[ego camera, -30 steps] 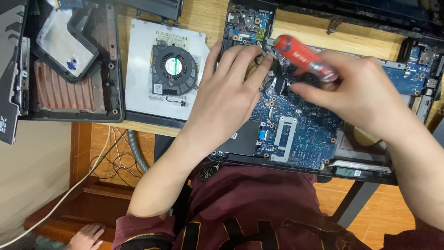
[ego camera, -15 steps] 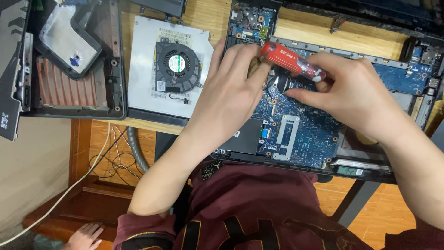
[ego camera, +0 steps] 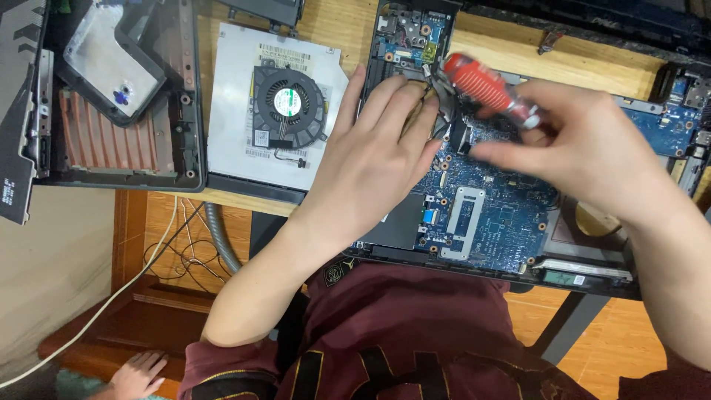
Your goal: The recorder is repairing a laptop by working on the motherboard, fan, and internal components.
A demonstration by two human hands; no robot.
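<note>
An opened laptop lies on the wooden table with its blue circuit board [ego camera: 481, 207] bare. My left hand [ego camera: 370, 159] rests flat on the board's left part, fingers reaching up to a dark metal piece near the top. My right hand [ego camera: 585, 152] grips a screwdriver with a red handle [ego camera: 485, 85], tilted so the handle points up and left; its tip is hidden by my fingers. The two hands nearly touch above the middle of the board.
A black cooling fan [ego camera: 287, 107] lies on a white flat drive [ego camera: 233, 133] left of the laptop. Further left sits a dark laptop shell with copper fins [ego camera: 100, 141]. Cables [ego camera: 178, 244] hang below the table edge. A foot [ego camera: 137, 374] shows on the floor.
My right hand has shifted left and up with the screwdriver, whose red handle now sits closer to the board's top. My left hand has stayed on the board.
</note>
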